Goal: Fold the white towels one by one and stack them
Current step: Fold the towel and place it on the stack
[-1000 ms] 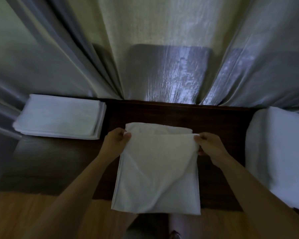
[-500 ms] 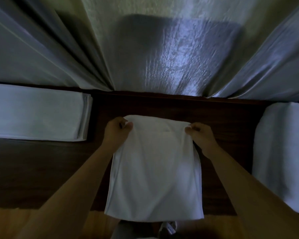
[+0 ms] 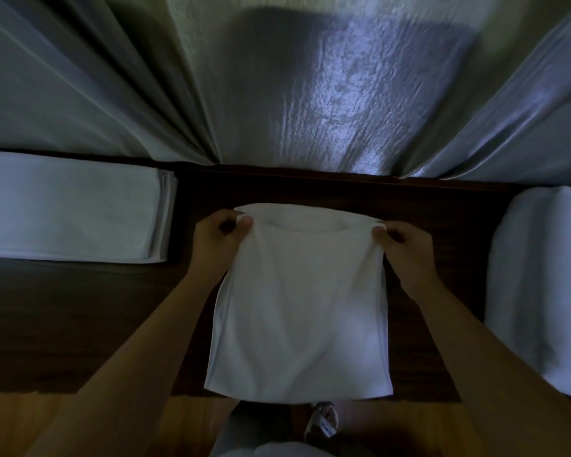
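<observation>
Towel (image 3: 299,311), white and plain, lies folded double on the dark wooden worktop (image 3: 80,324), its surface soft and slightly rumpled, with shallow creases running down the middle. Its long axis runs from the person toward the curtain (image 3: 310,94); the near short edge reaches the front edge of the worktop and overhangs it a little, while the far end is lifted, the two layers gaping apart into an open loop. The left hand (image 3: 218,239) pinches the far left corner of the towel between thumb and curled fingers, and the right hand (image 3: 406,245) pinches the far right corner the same way. Left of the towel, well apart, a stack of folded white towels (image 3: 70,206) rests on the worktop, long side across. Right of the towel, a heap of white cloth (image 3: 541,285) lies near it.
</observation>
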